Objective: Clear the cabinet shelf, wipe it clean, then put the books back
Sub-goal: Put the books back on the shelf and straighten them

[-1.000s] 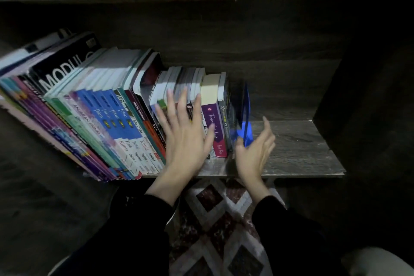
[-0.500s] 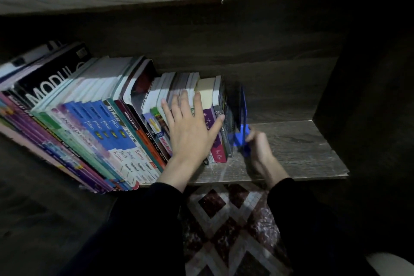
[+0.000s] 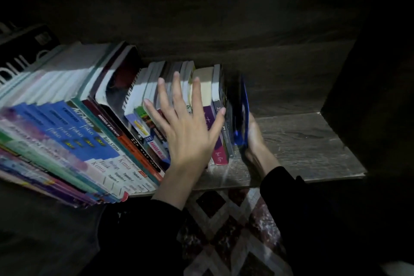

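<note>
Head view: the books stand in a leaning row on the cabinet shelf. The left hand lies flat on the spines with its fingers spread. The right hand appears to grip the base of the blue bookend, fingers curled.

Risk: withdrawing the bookend may let the end books topple right.

A second earlier the right hand was open beside the bookend, and the left hand was off the spines.

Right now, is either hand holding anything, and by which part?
Right hand grips the thin blue bookend near its base; left hand presses flat on book spines.
</note>
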